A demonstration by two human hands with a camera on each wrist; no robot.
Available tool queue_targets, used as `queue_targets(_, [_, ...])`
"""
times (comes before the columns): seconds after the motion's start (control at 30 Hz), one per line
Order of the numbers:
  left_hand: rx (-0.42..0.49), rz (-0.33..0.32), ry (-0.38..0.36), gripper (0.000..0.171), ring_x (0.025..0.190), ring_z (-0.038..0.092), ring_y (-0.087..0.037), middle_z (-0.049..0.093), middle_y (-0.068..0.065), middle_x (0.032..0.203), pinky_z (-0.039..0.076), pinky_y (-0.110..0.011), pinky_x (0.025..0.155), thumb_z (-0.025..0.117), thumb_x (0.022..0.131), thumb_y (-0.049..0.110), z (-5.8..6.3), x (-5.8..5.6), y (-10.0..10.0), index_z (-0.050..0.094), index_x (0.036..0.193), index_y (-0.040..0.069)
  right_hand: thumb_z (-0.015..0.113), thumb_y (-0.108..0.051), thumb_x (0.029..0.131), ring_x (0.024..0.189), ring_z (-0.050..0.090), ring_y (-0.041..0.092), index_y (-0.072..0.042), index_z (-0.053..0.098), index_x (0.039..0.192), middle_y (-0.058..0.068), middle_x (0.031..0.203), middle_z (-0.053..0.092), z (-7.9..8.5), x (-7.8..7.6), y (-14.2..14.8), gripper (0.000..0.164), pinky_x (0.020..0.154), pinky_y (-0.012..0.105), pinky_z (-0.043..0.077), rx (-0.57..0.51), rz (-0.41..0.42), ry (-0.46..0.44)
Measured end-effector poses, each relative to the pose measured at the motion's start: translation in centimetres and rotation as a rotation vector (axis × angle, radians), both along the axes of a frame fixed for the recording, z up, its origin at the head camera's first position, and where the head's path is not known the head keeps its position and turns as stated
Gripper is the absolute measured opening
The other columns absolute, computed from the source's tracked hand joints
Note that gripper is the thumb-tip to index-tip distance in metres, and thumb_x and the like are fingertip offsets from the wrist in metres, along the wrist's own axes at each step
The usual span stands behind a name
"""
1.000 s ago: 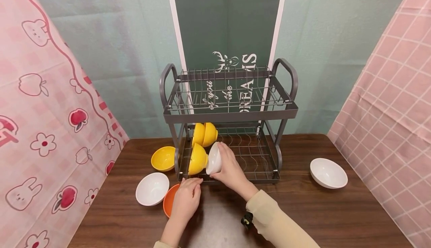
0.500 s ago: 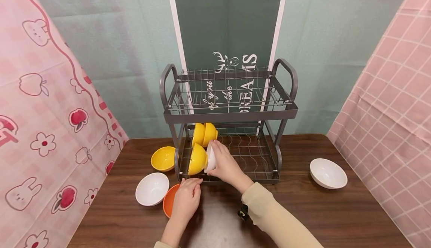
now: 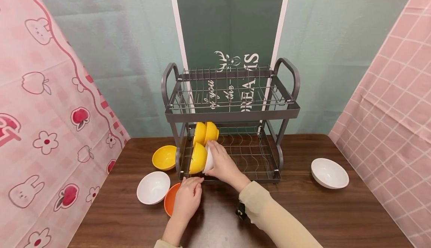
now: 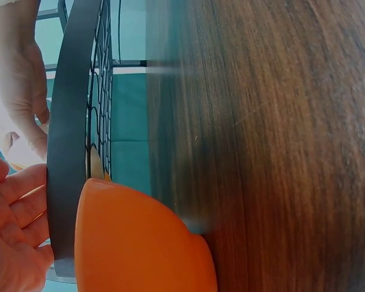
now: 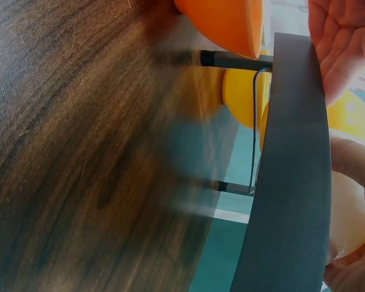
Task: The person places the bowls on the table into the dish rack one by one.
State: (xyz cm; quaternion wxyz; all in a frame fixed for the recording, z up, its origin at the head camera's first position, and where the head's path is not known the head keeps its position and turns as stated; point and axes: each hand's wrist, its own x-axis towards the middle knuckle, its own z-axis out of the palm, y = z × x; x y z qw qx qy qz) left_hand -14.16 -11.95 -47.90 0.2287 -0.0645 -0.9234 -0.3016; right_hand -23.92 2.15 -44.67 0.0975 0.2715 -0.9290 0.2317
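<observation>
In the head view my right hand (image 3: 225, 165) grips a white bowl (image 3: 209, 162) that stands on its side in the lower tier of the dark dish rack (image 3: 232, 115). The white bowl is against the back of a yellow bowl (image 3: 198, 159), also on its side. Behind them stand two more yellow bowls, one of them nested close to the other yellow bowl (image 3: 211, 132). With loosely extended fingers, my left hand (image 3: 188, 197) touches the rack's lower front rim (image 4: 73, 121). Beneath that hand an orange bowl (image 3: 170, 199) is partly hidden.
Left of the rack a yellow bowl (image 3: 164, 157) and a white bowl (image 3: 153, 187) lie face up on the wooden table (image 3: 215, 225). Another white bowl (image 3: 329, 173) sits at the right. The upper tier's wire shelf overhangs the lower one.
My right hand has moved a little left, bringing the white bowl from slightly apart and tilted to close against the front yellow bowl. My left hand has stayed in place.
</observation>
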Motion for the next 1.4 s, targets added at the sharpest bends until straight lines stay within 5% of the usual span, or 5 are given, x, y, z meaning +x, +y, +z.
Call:
queue_targets(1.0, [0.005,0.002,-0.008,0.020,0.095,0.061,-0.017,0.068,0.002,0.093,0.039,-0.046,0.096,0.052,0.082,0.012,0.0,-0.1,0.1,0.069,0.093,0.012,0.081,-0.034,0.055,0.128,0.032,0.026,-0.010,0.021,0.138,0.012,0.140,0.030,-1.1,0.1,-0.2,0.106,0.100,0.039,0.037,-0.001,0.007,0.097])
queue_targets(1.4, [0.010,0.003,-0.033,0.021,0.096,0.060,-0.016,0.067,0.002,0.094,0.037,-0.046,0.098,0.051,0.083,0.013,0.1,0.0,0.1,0.069,0.094,0.013,0.079,-0.037,0.057,0.131,0.028,0.024,-0.014,0.010,0.141,0.008,0.144,0.022,-1.8,0.2,-0.3,0.111,0.101,0.039,0.037,0.001,-0.018,0.098])
